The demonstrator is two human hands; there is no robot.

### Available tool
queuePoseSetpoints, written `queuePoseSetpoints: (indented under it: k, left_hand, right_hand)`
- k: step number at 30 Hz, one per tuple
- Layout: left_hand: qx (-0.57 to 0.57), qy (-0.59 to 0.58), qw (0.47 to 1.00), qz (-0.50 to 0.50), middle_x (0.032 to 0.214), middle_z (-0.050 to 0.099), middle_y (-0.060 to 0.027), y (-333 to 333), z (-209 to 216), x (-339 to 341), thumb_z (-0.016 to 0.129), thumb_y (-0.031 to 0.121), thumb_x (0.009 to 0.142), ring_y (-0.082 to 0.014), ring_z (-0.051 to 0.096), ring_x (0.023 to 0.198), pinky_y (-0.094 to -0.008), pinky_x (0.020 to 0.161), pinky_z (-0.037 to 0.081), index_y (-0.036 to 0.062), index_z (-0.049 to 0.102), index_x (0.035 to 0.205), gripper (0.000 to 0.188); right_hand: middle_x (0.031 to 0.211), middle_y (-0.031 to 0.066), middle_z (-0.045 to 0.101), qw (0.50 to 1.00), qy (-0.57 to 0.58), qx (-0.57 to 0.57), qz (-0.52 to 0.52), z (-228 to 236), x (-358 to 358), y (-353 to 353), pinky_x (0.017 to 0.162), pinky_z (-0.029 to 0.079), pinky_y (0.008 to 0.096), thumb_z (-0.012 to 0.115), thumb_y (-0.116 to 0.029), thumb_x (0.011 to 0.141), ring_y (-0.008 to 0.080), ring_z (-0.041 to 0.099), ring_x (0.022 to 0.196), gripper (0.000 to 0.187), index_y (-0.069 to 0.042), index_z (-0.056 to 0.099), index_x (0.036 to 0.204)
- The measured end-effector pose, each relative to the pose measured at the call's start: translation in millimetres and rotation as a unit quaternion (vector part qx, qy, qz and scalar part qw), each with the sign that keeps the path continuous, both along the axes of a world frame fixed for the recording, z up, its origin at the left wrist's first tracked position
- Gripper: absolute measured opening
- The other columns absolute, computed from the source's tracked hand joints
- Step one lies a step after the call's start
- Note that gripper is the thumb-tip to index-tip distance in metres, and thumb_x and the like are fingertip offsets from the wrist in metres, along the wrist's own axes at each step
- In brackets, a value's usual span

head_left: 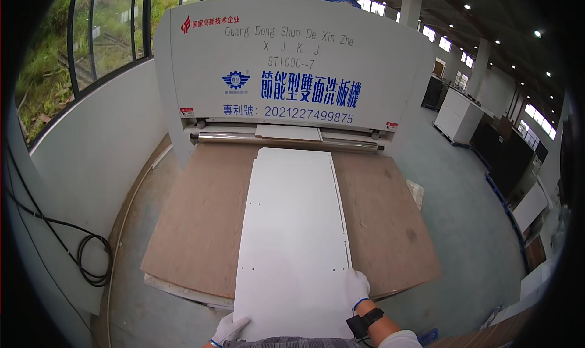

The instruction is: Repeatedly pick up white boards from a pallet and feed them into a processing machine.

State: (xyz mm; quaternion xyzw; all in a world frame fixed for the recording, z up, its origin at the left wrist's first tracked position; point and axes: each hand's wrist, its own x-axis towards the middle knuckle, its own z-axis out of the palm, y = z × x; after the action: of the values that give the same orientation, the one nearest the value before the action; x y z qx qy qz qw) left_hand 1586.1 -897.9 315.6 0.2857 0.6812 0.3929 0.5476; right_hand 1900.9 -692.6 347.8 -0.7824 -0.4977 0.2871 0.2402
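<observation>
My left hand (230,328) and right hand (358,286) grip the white board (295,226) by opposite edges, over the brown table (198,220) facing the machine (390,61)

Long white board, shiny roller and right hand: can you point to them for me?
Long white board (294,226): head view, middle of its top face.
Shiny roller (231,138): head view, its left part.
Right hand (358,286): head view, its gloved back.
</observation>
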Motion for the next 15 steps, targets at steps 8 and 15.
queuePoseSetpoints:
  k: [8, 15]
  left_hand:
    - [0.032, 0.011, 0.999, -0.024, 0.112, 0.063, -0.0135, 9, -19, -8, 0.062, 0.025, 0.087, -0.0184, 0.061, 0.097, -0.0312, 0.085, 0.049, -0.0073, 0.053, 0.121, 0.048]
    - [0.112, -0.027, 0.993, 0.002, 0.104, 0.065, -0.0141, 46, -8, -22, 0.060, 0.026, 0.087, -0.0182, 0.062, 0.091, -0.0312, 0.082, 0.049, -0.0097, 0.055, 0.116, 0.046]
  right_hand:
    - [0.086, 0.0261, 0.063, 1.000, 0.020, -0.005, 0.023, 12, -5, 9, 0.079, 0.045, 0.0463, 0.039, -0.042, 0.088, 0.0430, 0.060, 0.087, 0.052, 0.004, 0.063, 0.084]
    - [0.088, 0.0273, 0.063, 0.999, 0.020, 0.002, 0.037, 27, -19, 48, 0.080, 0.045, 0.0459, 0.039, -0.044, 0.088, 0.0435, 0.060, 0.090, 0.055, 0.006, 0.064, 0.086]
